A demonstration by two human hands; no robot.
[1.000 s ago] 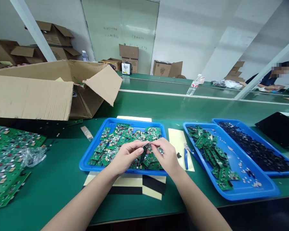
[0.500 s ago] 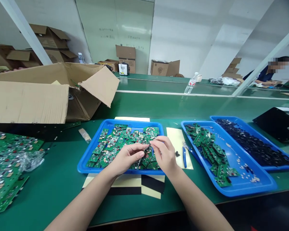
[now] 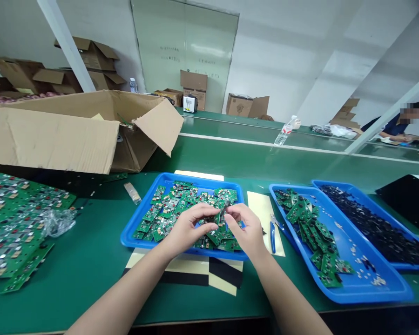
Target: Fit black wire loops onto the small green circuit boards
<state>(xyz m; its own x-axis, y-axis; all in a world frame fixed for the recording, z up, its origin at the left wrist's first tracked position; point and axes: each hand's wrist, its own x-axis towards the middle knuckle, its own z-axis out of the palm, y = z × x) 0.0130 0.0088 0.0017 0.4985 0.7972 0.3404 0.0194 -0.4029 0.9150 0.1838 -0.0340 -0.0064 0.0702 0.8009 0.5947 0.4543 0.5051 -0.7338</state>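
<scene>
Over the near blue tray [image 3: 127, 235], my left hand [image 3: 193, 226] and my right hand [image 3: 246, 229] meet with bent fingers. Between their fingertips is a small circuit board [image 3: 222, 216], seen nearly edge-on, with a dark piece at its top. Both hands pinch it; fingers partly hide it. Small green circuit boards [image 3: 165, 211] fill the tray beneath. To the right of my right hand, blue-handled cutters [image 3: 273, 237] lie on a pale yellow sheet [image 3: 258, 204].
Another blue tray [image 3: 373, 295] carries a heap of boards and small white bits. Behind it, a further tray holds black parts [image 3: 377, 223]. An open cardboard box [image 3: 52, 142] and large board panels [image 3: 17, 214] occupy the left. A bottle [image 3: 283, 133] stands at the back; a person [image 3: 401, 125] sits far right.
The whole view has shifted, so the bench appears slightly right and lower. My hands remain together over the tray; the dark piece between my fingertips now shows more clearly, pointing upward.
</scene>
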